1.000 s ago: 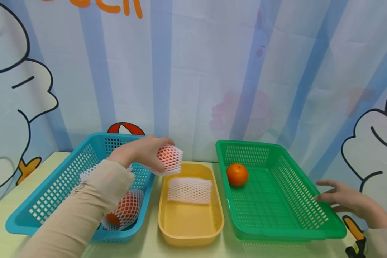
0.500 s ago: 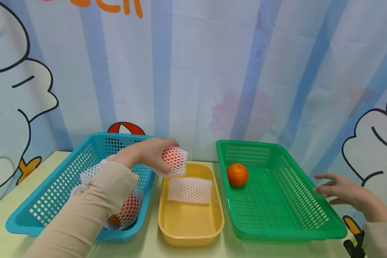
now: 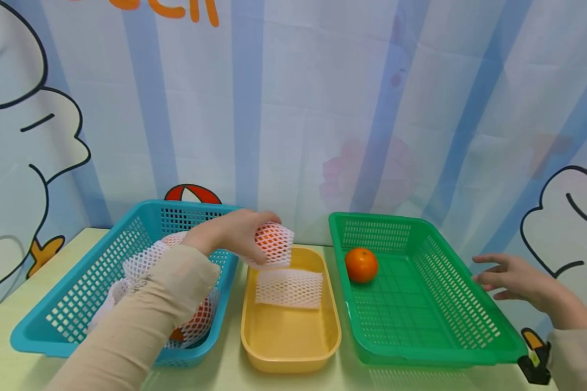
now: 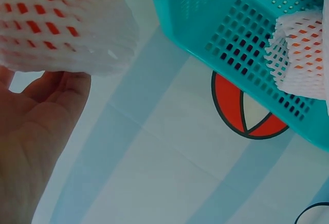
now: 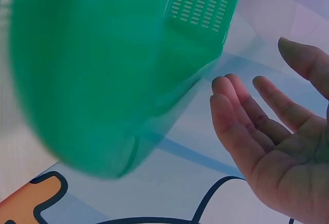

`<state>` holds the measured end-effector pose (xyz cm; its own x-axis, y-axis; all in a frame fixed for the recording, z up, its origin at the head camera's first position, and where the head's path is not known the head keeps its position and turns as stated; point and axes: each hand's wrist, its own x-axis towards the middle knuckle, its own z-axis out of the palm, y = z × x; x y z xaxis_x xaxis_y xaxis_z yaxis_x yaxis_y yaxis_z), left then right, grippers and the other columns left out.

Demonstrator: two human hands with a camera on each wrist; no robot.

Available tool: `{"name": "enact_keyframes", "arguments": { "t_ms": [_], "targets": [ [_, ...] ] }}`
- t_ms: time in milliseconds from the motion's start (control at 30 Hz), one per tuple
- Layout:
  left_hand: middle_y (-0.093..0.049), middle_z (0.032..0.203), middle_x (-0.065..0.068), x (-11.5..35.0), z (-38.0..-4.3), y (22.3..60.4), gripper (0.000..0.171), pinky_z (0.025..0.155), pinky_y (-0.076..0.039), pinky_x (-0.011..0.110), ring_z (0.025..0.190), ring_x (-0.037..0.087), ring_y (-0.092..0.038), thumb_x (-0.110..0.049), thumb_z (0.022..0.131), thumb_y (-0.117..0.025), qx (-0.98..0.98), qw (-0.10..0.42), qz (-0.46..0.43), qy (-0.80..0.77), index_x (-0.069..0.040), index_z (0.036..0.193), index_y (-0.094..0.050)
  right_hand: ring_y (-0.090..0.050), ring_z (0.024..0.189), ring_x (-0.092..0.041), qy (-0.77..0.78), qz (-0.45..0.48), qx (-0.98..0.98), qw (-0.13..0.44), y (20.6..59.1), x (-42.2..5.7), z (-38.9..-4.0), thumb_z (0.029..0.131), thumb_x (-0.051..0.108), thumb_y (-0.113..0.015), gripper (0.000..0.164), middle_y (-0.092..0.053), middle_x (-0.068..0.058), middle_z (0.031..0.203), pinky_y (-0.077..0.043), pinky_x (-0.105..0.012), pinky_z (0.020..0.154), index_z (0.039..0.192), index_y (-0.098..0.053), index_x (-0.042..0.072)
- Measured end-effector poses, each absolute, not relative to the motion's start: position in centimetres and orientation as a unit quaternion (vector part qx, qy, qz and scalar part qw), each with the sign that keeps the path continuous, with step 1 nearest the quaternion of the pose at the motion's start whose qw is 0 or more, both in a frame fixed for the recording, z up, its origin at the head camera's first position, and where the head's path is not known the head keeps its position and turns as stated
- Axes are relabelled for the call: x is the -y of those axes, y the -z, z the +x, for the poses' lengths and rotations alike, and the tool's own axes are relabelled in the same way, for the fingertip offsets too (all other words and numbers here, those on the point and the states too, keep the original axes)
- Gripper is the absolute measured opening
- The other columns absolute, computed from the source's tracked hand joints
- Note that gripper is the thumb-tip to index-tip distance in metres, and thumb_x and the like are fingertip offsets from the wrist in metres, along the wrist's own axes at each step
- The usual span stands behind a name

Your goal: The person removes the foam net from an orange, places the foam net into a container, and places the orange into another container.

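Foam net round an orange, grasped by the left hand's fingers
Likely held ready for unwrapping; the right hand, fingers loose and empty, should help next.

I take this for a tabletop work station, but I cannot tell whether it stands in a home, a shop or a lab. On the far side I see a striped blue-and-white sheet printed with cartoon outlines and orange lettering. Nearer, a pale table bears a blue basket left and a green basket right.
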<state>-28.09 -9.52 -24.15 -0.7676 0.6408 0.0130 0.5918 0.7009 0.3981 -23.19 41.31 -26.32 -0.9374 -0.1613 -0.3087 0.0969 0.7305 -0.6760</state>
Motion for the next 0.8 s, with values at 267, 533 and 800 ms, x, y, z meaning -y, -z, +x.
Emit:
{"name": "enact_keyframes", "arguments": {
  "t_ms": [267, 533, 800],
  "targets": [
    [-0.059, 0.104, 0.001, 9.1, -27.9, 23.9, 0.061, 0.072, -0.045, 0.03, 0.084, 0.017, -0.052, -0.018, 0.072, -0.069, -0.924, 0.062, 0.333, -0.179, -0.014, 0.129, -0.048, -0.055, 0.105, -0.037, 0.369, -0.028, -0.913, 0.173, 25.8, -40.5, -23.4, 0.096, 0.02, -0.051, 0.069, -0.044, -0.036, 0.125, -0.048, -0.046, 0.084, 0.139, -0.013, -0.017],
    [-0.059, 0.105, 0.001, 8.6, -28.0, 24.0, 0.062, 0.072, -0.045, 0.03, 0.085, 0.017, -0.052, -0.018, 0.072, -0.069, -0.921, 0.06, 0.34, -0.181, -0.013, 0.13, -0.047, -0.055, 0.104, -0.035, 0.366, -0.039, -0.916, 0.159, 25.6, -39.6, -23.5, 0.096, 0.021, -0.05, 0.062, -0.047, -0.032, 0.124, -0.049, -0.044, 0.083, 0.139, -0.022, -0.014],
    [-0.059, 0.103, 0.001, 8.1, -28.0, 23.9, 0.062, 0.07, -0.046, 0.028, 0.082, 0.016, -0.053, -0.02, 0.072, -0.071, -0.915, 0.054, 0.35, -0.191, -0.012, 0.129, -0.048, -0.055, 0.103, -0.033, 0.361, -0.059, -0.919, 0.15, 25.2, -38.4, -23.6, 0.095, 0.023, -0.053, 0.063, -0.045, -0.032, 0.126, -0.049, -0.044, 0.083, 0.139, -0.025, -0.012]
  ]
}}
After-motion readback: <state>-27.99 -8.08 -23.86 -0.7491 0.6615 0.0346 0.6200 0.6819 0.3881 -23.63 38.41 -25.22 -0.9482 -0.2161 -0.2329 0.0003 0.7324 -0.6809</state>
